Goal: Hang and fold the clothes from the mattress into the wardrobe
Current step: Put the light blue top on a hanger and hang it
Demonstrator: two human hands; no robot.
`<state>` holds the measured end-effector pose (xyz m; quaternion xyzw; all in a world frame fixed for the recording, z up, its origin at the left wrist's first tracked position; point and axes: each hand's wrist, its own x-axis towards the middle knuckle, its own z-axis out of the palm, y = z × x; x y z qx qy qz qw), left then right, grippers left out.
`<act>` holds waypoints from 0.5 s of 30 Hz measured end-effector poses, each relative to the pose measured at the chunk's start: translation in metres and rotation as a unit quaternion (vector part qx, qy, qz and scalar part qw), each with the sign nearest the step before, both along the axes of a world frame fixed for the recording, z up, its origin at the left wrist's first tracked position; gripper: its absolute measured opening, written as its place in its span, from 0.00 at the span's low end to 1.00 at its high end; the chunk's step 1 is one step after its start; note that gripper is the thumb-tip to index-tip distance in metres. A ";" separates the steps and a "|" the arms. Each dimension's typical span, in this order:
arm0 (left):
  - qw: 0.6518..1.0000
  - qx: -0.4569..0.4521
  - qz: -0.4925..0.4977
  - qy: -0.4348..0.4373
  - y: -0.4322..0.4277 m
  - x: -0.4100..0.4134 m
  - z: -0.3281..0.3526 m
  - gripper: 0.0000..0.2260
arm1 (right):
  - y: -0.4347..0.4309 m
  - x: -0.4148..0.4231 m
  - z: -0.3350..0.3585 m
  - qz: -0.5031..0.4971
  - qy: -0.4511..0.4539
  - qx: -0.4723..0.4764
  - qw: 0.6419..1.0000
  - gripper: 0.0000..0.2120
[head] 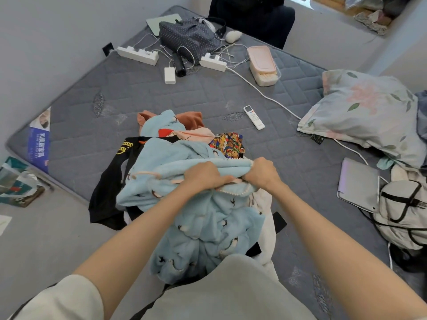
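Soft, even daylight with a cool bluish cast fills the room. It is brightest at the upper right of the frame, where the ledge (330,5) looks pale and washed. Shadows are faint and soft-edged: a thin one under the pillow (360,112), shallow ones in the folds of the blue fleece (208,222). The chair (251,17) at top centre sinks to near black, without detail. The tablet (358,181) at right carries a dull sheen, with no hard glare. Wide-angle bending bows the mattress (138,93) edges and the wall at left. Fine detail is slightly smeared throughout.
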<state>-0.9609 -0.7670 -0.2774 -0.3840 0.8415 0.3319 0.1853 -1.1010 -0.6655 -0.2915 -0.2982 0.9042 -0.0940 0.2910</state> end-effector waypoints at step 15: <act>0.989 -0.145 0.009 -0.021 -0.010 -0.002 -0.007 0.24 | -0.016 0.007 0.017 0.037 0.057 -0.006 0.998 0.07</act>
